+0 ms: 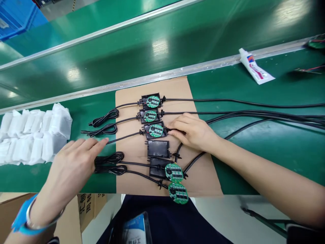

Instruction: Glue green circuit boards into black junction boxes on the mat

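- Pinching with our right hand (193, 130), we hold the cable just where it enters the third housing (155, 130) on the cardboard sheet (132, 101); its green board sits inside.
- Our left hand (73, 162) lies open and flat, fingers on the thin lead (124, 137), gripping nothing.
- Two loose round boards (174, 172) hang near the sheet's front edge; a tug on the tangled cables could, we judge, drag them off.
- The empty housing (158, 148) just below could shift too.

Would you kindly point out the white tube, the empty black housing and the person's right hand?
white tube (256, 70): head view, middle of its body.
empty black housing (158, 148): head view, centre of its tray.
right hand (193, 130): head view, its back.
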Demonstrator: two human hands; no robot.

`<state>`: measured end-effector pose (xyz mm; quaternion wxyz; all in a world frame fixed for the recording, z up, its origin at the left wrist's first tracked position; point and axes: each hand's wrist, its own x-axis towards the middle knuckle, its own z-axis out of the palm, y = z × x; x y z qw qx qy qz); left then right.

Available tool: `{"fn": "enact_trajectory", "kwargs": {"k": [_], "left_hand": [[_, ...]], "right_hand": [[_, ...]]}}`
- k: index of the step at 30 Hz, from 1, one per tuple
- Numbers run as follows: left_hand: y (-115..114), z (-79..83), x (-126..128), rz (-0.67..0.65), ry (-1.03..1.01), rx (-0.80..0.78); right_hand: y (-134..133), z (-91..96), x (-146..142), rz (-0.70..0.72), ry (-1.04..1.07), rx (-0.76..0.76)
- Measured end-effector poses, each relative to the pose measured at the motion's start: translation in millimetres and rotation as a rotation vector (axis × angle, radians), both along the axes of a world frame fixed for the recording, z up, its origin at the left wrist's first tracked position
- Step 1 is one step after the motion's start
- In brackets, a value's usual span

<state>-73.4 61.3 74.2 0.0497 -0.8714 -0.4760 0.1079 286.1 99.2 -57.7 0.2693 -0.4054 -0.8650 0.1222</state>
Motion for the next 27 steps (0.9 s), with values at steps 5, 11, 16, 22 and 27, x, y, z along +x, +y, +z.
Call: {"fn": "enact_trajectory", "kwargs": {"k": [5,11,16,22,27], "left_hand": [[-6,-28.1,35,-0.130,-0.231,-0.032],[-32,-77.9,60,-0.187,-0.475,-0.285],[-36,-88.5,59,-0.234,-0.483,-0.237],[-43,-93.7,56,-0.255,-0.461,-0.234],[-43,-91.7,55,-0.267,-0.481,-0.223]], "right_hand": [[-35,28.9,-7,0.082,0.028,-0.031],[-71,41.5,-18,0.218,-0.035,-0.274],[-72,33.2,-16,0.199,-0.004,-0.274],[-80,33.5,-18,0.307,0.052,-0.172],[-77,35.6,-18,0.363,0.052,-0.073]]}}
